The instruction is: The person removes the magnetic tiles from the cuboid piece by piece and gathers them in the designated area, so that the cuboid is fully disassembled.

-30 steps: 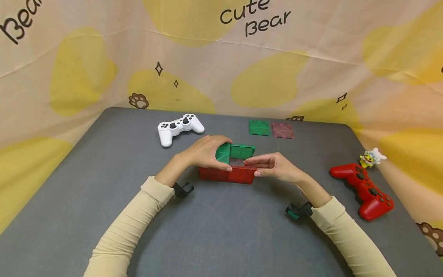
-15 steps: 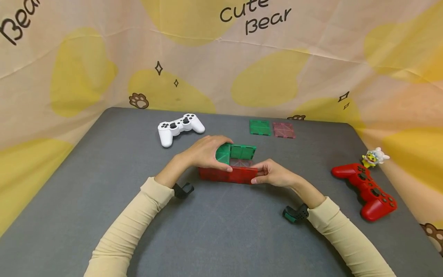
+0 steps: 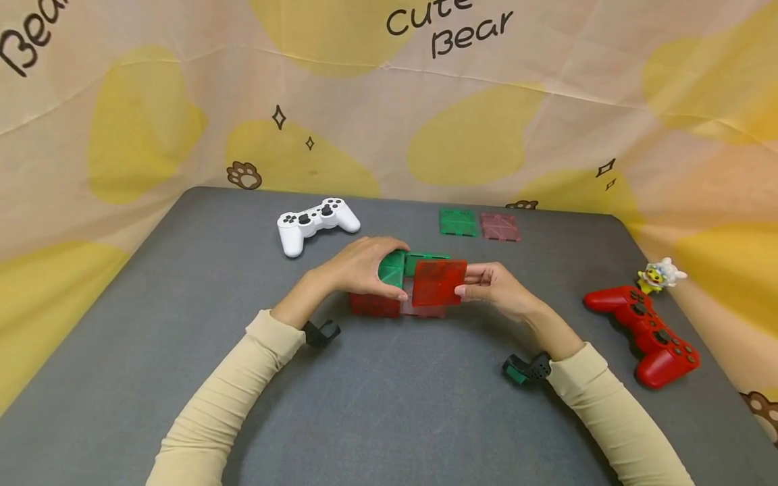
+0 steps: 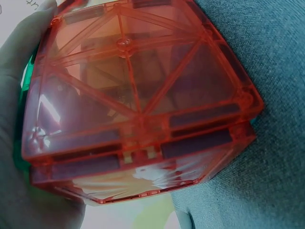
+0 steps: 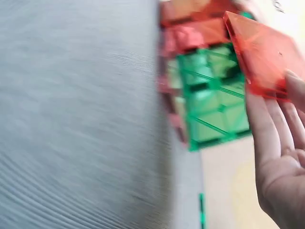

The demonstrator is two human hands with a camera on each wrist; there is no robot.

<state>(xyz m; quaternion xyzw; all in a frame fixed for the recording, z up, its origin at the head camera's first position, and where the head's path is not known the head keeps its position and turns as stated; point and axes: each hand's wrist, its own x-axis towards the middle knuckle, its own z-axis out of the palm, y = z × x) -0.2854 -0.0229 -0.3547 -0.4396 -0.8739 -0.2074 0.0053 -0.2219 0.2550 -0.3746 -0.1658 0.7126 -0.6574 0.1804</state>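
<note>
At the middle of the table, my left hand (image 3: 358, 266) holds a small box of translucent magnetic tiles, thumb in front and fingers over the back. Its red front tile (image 3: 375, 305) and green top tile (image 3: 391, 268) show; the left wrist view gives a close look at a red side tile (image 4: 133, 71). Another green tile (image 5: 217, 100) stands upright behind a pinkish tile (image 3: 428, 312) that lies flat beside the box. My right hand (image 3: 498, 290) pinches a loose red magnetic tile (image 3: 439, 283) by its right edge, raised and partly covering these tiles.
Behind lie a flat green tile (image 3: 458, 222) and a flat pinkish tile (image 3: 500, 227). A white game controller (image 3: 317, 225) sits back left. On the right are a red controller (image 3: 641, 334) and a small figurine (image 3: 659, 275). A patterned cloth (image 3: 365, 101) hangs behind.
The right hand moved in, took hold of the red tile at the front right, and lifted it up and away from the flat pinkish tile. My left hand stays put.
</note>
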